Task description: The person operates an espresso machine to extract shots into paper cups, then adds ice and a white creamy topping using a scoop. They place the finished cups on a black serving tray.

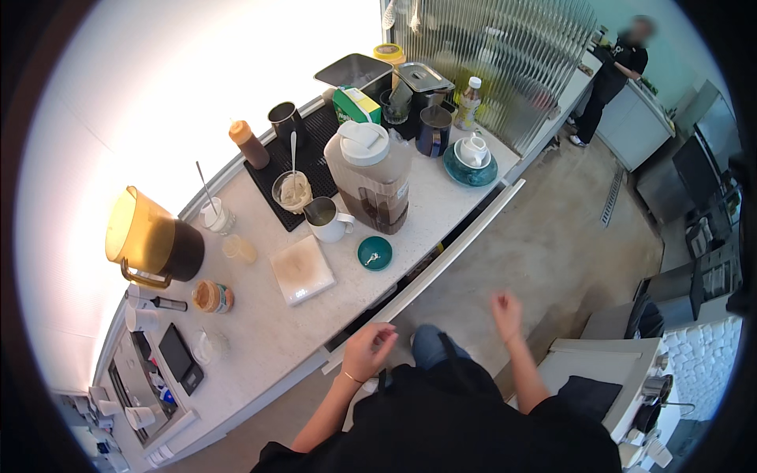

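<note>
My left hand (368, 349) is over the near edge of the counter, beside the white front of a pulled-out drawer (449, 256). Its fingers are loosely bent, and nothing shows in its grasp. To the right, over the floor, my right hand (507, 314) hangs in the air, blurred and curled; its palm is hidden. On the counter before me lie a white digital scale (302, 269) with a brownish stain and a small green dish (375, 253) holding a little metal item. Behind them are a white pitcher (328, 222) with liquid inside and a lidded plastic jug (372, 183) partly filled with brown liquid.
An amber pitcher (142, 236) of dark liquid, an open jar (212, 297) and a black scale (177, 358) occupy the counter's left. A black mat (269, 195) bears a squeeze bottle (249, 143). Cups sit on green saucers (471, 173). Another person (618, 77) stands far right.
</note>
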Available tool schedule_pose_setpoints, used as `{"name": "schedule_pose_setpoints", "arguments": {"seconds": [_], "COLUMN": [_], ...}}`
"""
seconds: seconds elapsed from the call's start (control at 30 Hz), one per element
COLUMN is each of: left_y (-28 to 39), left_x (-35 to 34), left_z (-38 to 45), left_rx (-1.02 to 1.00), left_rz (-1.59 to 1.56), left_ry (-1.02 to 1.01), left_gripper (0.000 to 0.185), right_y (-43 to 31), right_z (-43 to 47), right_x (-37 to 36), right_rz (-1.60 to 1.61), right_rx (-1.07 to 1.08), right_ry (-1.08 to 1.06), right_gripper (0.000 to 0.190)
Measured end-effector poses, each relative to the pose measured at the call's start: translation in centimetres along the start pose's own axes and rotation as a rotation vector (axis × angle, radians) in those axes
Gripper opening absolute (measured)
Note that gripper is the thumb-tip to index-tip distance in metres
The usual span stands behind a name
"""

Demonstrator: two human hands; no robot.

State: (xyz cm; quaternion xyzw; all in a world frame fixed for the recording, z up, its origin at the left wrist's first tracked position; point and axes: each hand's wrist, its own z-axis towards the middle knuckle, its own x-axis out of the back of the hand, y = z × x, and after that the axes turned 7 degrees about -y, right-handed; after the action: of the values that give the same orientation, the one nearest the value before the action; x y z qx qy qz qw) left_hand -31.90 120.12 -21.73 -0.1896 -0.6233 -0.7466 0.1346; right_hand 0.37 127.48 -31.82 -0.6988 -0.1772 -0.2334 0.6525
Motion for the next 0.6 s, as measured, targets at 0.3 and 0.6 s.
{"name": "schedule_pose_setpoints", "arguments": {"seconds": [0.3, 0.6], "left_y": [14.0, 22.4], "left_x": [14.8, 14.6], "left_z": [7.4, 24.6], "left_rx": [-0.578, -0.38], "left_rz": [0.565, 1.139], "left_ry": [0.397, 0.259], "left_gripper": [0.022, 0.018], "right_y": [-28.9, -26.8], "right_z": [39.1, 48.7], "right_x": [-3.8, -11.8], "right_rz": [-0.749, -0.612], "right_rx": [0.463, 0.575], "right_ry": [-0.094, -0.207], "right_gripper": [0.031, 0.025]}}
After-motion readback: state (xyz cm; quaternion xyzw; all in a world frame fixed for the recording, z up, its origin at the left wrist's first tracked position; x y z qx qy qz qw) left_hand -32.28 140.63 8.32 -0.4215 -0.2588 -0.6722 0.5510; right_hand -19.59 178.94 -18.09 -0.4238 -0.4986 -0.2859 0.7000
